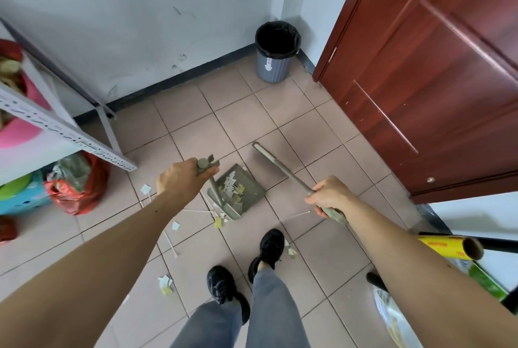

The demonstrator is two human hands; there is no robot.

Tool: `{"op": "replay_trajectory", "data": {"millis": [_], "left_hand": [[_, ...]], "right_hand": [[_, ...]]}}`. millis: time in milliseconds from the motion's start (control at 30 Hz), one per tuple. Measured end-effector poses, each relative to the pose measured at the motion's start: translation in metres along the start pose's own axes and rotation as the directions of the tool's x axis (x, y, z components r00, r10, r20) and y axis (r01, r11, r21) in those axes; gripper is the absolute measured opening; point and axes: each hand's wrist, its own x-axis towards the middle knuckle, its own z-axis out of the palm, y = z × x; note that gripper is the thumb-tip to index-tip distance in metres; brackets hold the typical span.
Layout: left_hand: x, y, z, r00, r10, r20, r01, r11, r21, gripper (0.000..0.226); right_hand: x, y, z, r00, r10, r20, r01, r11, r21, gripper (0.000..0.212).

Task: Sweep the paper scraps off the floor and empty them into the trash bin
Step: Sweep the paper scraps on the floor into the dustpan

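Note:
My left hand point(179, 178) grips the top of the grey dustpan's upright handle. The dustpan point(246, 193) rests on the tiled floor and holds several white and yellow paper scraps. My right hand point(329, 196) is closed around the grey broom handle point(283, 169), whose far end points away over the tiles beyond the pan. More paper scraps point(165, 284) and thin white sticks point(171, 242) lie on the floor near my feet and left of the pan. The grey trash bin point(276, 64) with a black liner stands in the far corner.
A metal shelf rack point(64, 126) with pink and green items stands on the left, a red plastic bag point(81, 188) under it. A dark red door point(426, 81) fills the right. A yellow roll point(448, 246) and bags sit at lower right. My black shoes point(269, 246) stand mid-floor.

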Motion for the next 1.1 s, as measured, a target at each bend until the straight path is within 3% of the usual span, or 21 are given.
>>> {"op": "replay_trajectory", "data": {"millis": [167,433,600,867,1100], "left_hand": [[-0.017,-0.02,0.007,0.999,-0.039,0.035,0.04,0.999,-0.02,0.059],[-0.021,-0.027,0.023,0.998,-0.047,0.034,0.048,0.999,-0.013,0.062],[-0.034,-0.031,0.025,0.997,-0.068,0.028,0.07,0.996,-0.051,0.06],[-0.066,-0.033,0.021,0.997,-0.074,-0.015,0.072,0.993,-0.098,0.053],[-0.123,-0.035,0.033,0.983,-0.182,-0.03,0.179,0.979,-0.103,0.058]], "right_hand": [[0.0,-0.004,0.036,0.999,0.025,-0.037,-0.025,1.0,-0.007,0.022],[-0.037,-0.001,0.075,0.983,0.003,0.185,0.038,0.976,-0.216,0.018],[-0.052,-0.009,0.05,0.978,-0.033,0.205,0.078,0.974,-0.215,0.019],[-0.039,0.003,0.03,0.994,-0.039,0.101,0.061,0.972,-0.227,0.02],[-0.035,0.046,0.04,0.998,-0.05,-0.028,0.042,0.976,-0.214,0.017]]}}
